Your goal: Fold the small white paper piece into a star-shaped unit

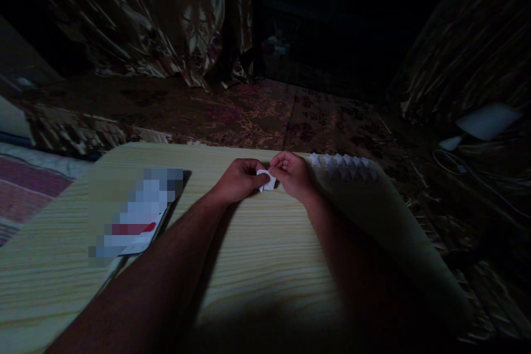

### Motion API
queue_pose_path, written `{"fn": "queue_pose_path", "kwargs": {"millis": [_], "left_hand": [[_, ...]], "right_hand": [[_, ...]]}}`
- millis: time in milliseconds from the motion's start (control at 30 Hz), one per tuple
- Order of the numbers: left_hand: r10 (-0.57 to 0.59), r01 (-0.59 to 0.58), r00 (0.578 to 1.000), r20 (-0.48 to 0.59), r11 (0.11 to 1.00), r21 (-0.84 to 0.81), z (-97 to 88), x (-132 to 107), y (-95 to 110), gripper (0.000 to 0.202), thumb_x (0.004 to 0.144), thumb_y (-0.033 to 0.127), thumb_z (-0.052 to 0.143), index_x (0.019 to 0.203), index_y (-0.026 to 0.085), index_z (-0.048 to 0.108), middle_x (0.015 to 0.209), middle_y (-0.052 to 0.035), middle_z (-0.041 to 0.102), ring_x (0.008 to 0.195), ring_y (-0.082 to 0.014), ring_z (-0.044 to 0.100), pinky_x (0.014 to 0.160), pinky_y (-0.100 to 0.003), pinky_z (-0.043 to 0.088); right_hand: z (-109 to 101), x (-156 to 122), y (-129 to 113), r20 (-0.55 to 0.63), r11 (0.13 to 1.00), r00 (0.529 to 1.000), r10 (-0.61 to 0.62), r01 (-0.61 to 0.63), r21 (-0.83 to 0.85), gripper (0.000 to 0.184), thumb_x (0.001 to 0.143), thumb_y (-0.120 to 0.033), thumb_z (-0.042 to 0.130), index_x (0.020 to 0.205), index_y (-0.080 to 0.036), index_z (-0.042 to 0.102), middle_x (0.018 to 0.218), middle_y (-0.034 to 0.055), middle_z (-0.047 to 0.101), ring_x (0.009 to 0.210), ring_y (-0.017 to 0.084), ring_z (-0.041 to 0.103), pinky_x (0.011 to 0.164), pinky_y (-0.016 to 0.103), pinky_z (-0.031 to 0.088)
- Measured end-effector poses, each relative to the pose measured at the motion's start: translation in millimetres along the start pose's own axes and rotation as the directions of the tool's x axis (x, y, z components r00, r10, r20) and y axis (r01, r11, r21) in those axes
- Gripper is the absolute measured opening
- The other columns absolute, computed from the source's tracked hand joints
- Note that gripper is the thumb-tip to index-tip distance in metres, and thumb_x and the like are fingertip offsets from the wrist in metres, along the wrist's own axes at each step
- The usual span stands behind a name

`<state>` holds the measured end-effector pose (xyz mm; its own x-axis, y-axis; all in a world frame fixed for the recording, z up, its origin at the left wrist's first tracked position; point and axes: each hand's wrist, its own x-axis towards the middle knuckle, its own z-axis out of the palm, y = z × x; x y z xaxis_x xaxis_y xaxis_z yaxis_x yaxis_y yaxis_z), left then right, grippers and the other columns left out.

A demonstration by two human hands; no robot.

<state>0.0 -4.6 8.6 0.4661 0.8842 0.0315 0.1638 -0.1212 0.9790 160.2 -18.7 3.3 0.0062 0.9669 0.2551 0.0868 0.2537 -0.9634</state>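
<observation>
My left hand (pixel 240 178) and my right hand (pixel 293 172) meet near the far edge of a pale wooden board (pixel 257 254). Both pinch one small white folded paper piece (pixel 266 180) between their fingertips. Just right of my right hand, a row of several small white folded paper pieces (pixel 341 161) lies along the board's far edge. The light is dim, and the right part of the board lies in shadow.
A white paper with a red mark (pixel 136 215), partly blurred out, lies on the board's left side. Patterned dark cloth (pixel 174 110) covers the floor beyond, with curtains behind. A white flat object (pixel 487 120) and cables sit at the right.
</observation>
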Motion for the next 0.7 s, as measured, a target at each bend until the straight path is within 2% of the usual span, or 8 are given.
{"fn": "queue_pose_path", "kwargs": {"millis": [200,333,467,700], "left_hand": [[0.009,-0.009,1.0,-0.006,1.0,-0.005,-0.6,0.3,-3.2,0.021,0.07,0.031,0.066,0.071,0.012,0.058,0.053,0.0015,0.054,0.043,-0.006,0.042,0.041,-0.019,0.029],[0.02,-0.021,1.0,-0.015,0.999,-0.026,-0.7,-0.2,-2.5,0.021,0.07,0.031,0.066,0.07,0.012,0.057,0.053,0.0016,0.054,0.044,-0.0059,0.042,0.042,-0.019,0.029],[-0.005,0.005,1.0,-0.022,0.999,-0.036,-0.6,-0.4,-2.0,0.021,0.069,0.031,0.067,0.071,0.012,0.058,0.051,0.0023,0.053,0.042,-0.006,0.041,0.04,-0.019,0.029],[-0.01,0.009,1.0,-0.028,1.0,-0.028,-1.2,1.3,-3.1,0.02,0.067,0.031,0.068,0.07,0.012,0.059,0.05,0.0021,0.054,0.041,-0.0064,0.042,0.04,-0.02,0.029]], "right_hand": [[-1.7,-0.6,4.4,0.03,0.998,0.999,0.036,-0.038,0.056,0.015,0.07,-0.025,0.062,0.083,-0.017,0.06,0.066,-0.0017,0.062,0.055,0.01,0.055,0.051,0.022,0.042],[-3.1,-1.6,3.8,0.042,0.996,0.996,0.073,-0.075,0.053,0.015,0.069,-0.027,0.064,0.079,-0.017,0.06,0.063,-0.0016,0.061,0.054,0.011,0.056,0.051,0.023,0.044],[-3.5,-1.5,5.8,0.051,0.998,0.997,0.055,-0.057,0.03,0.013,0.069,-0.027,0.064,0.074,-0.017,0.059,0.059,-0.0024,0.058,0.051,0.011,0.055,0.049,0.022,0.043],[-3.0,-1.0,9.3,0.043,1.0,0.999,0.011,-0.01,-0.023,0.014,0.072,-0.03,0.063,0.074,-0.017,0.058,0.064,-0.0014,0.06,0.054,0.01,0.054,0.051,0.022,0.043]]}}
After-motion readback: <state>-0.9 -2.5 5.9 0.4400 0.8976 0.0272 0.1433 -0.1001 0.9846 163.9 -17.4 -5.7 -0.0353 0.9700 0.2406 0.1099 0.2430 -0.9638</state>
